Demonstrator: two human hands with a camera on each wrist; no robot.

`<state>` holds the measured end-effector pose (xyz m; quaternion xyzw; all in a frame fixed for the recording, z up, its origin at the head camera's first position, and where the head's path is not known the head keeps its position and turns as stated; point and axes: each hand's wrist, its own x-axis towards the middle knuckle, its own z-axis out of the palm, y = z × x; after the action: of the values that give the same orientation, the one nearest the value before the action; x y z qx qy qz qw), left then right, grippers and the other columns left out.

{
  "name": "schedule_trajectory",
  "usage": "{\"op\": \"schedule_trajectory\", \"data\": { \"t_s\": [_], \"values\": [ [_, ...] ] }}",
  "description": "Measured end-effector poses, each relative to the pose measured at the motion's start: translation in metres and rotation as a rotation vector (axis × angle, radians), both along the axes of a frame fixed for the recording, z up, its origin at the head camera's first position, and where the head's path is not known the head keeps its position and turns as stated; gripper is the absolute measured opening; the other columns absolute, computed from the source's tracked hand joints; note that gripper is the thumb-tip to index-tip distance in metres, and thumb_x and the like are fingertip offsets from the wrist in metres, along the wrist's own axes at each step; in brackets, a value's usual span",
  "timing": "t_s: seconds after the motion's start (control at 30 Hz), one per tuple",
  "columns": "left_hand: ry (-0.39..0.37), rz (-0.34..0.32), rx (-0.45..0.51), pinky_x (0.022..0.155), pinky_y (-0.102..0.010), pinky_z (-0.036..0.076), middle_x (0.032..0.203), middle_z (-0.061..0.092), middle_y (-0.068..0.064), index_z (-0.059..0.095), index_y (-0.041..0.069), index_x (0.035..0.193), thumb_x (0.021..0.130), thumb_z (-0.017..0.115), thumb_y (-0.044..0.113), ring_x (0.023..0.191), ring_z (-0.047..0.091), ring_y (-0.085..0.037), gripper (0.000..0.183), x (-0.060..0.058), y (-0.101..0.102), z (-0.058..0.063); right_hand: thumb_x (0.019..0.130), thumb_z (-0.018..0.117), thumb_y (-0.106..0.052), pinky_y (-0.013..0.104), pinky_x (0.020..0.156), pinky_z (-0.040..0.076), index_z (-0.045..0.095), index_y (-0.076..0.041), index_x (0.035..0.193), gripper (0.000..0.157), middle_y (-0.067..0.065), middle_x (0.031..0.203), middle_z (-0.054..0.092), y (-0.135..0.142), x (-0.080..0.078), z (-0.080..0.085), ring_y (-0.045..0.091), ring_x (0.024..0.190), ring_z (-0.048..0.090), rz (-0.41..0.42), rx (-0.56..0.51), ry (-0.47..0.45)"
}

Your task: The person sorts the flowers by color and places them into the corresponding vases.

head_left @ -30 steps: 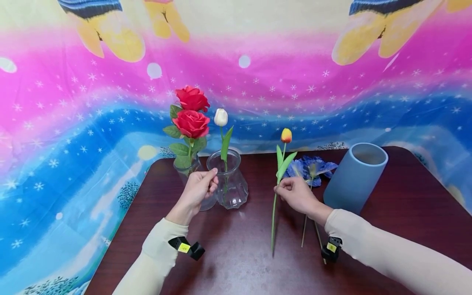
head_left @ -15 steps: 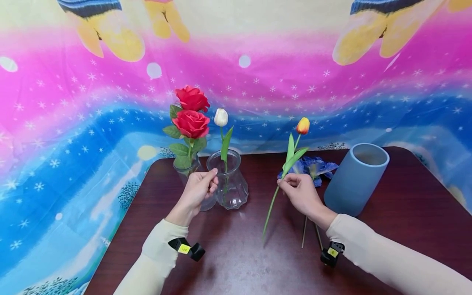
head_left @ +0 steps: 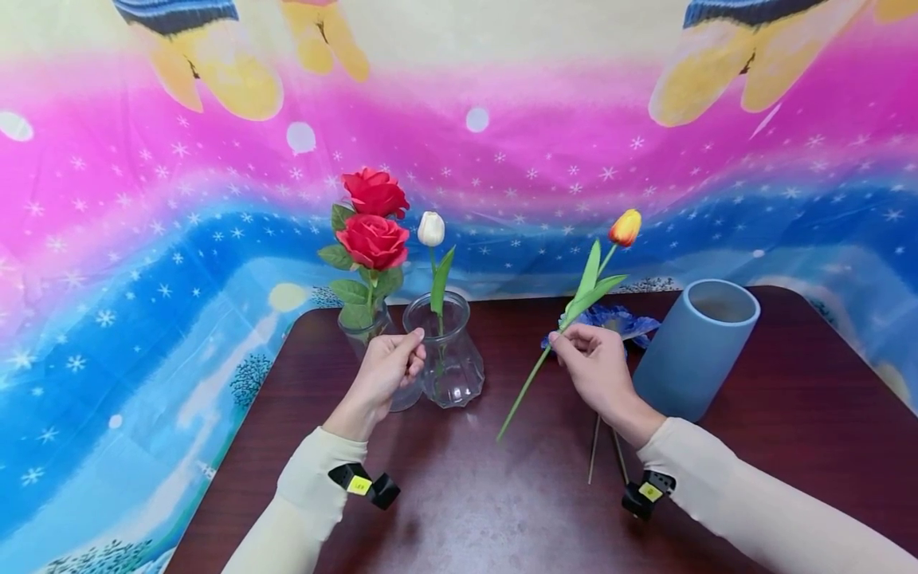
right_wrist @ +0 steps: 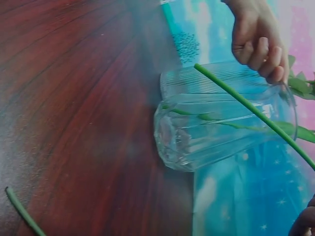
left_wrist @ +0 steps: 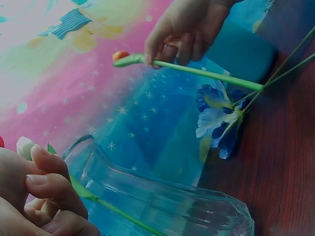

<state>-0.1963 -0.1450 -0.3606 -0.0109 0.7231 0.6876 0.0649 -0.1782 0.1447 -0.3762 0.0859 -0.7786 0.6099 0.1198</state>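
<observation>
My right hand (head_left: pixel 601 371) pinches the green stem of a yellow-and-red tulip (head_left: pixel 625 228) between thumb and fingers. The tulip is held in the air, bloom leaning right and stem end pointing down to the left. My left hand (head_left: pixel 383 368) has curled fingers and pinches the near-left rim of a clear glass vase (head_left: pixel 457 375). Inside that vase stands a white tulip (head_left: pixel 431 229). In the right wrist view, the held tulip's stem (right_wrist: pixel 246 104) crosses in front of the glass vase (right_wrist: pixel 197 147), with my left hand (right_wrist: pixel 261 44) at its rim.
Behind my left hand, red roses (head_left: pixel 373 241) stand in a second clear vase (head_left: pixel 353 323). Blue flowers (head_left: pixel 627 323) lie on the dark wooden table (head_left: pixel 473 494), partly hidden by my right hand. A blue-grey vase (head_left: pixel 692 359) stands at right. A printed cloth (head_left: pixel 531 143) hangs behind.
My right hand has shifted slightly right and up, tilting the tulip so its bloom moves right and its stem end swings left and up. The left hand stays put.
</observation>
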Motion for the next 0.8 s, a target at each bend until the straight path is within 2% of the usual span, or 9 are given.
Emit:
{"op": "schedule_trajectory", "data": {
  "t_s": [0.2, 0.4, 0.6, 0.8],
  "values": [
    [0.042, -0.022, 0.007, 0.043, -0.015, 0.027, 0.049, 0.044, 0.010, 0.056, 0.015, 0.065, 0.106, 0.048, 0.022, 0.043, 0.036, -0.002, 0.043, 0.000, -0.001, -0.003, 0.100, 0.062, -0.012, 0.033, 0.044, 0.030, 0.059, 0.004, 0.075, 0.030, -0.007, 0.054, 0.047, -0.001, -0.002, 0.007, 0.011, 0.045, 0.032, -0.035, -0.080, 0.093],
    [0.003, 0.005, 0.011, 0.043, -0.016, 0.027, 0.048, 0.044, 0.008, 0.055, 0.013, 0.065, 0.106, 0.049, 0.023, 0.043, 0.035, -0.003, 0.043, 0.000, 0.001, -0.001, 0.099, 0.062, -0.008, 0.031, 0.048, 0.034, 0.062, -0.001, 0.075, 0.025, -0.006, 0.057, 0.053, -0.002, -0.003, 0.015, 0.009, 0.049, 0.039, -0.085, -0.171, 0.148],
    [-0.012, 0.008, 0.010, 0.043, -0.016, 0.027, 0.048, 0.044, 0.007, 0.055, 0.012, 0.065, 0.107, 0.048, 0.023, 0.043, 0.035, -0.004, 0.044, -0.001, 0.001, -0.001, 0.099, 0.063, -0.008, 0.029, 0.046, 0.032, 0.066, -0.009, 0.073, 0.025, -0.003, 0.059, 0.056, -0.002, -0.004, 0.027, 0.009, 0.047, 0.039, -0.105, -0.228, 0.206],
    [-0.010, 0.007, 0.006, 0.043, -0.016, 0.027, 0.048, 0.045, 0.008, 0.055, 0.012, 0.065, 0.107, 0.048, 0.022, 0.042, 0.035, -0.003, 0.044, 0.000, 0.001, 0.001, 0.099, 0.063, -0.007, 0.028, 0.048, 0.032, 0.069, -0.002, 0.082, 0.018, 0.000, 0.060, 0.057, -0.001, -0.004, 0.040, 0.010, 0.047, 0.040, -0.107, -0.273, 0.245]
  ]
}}
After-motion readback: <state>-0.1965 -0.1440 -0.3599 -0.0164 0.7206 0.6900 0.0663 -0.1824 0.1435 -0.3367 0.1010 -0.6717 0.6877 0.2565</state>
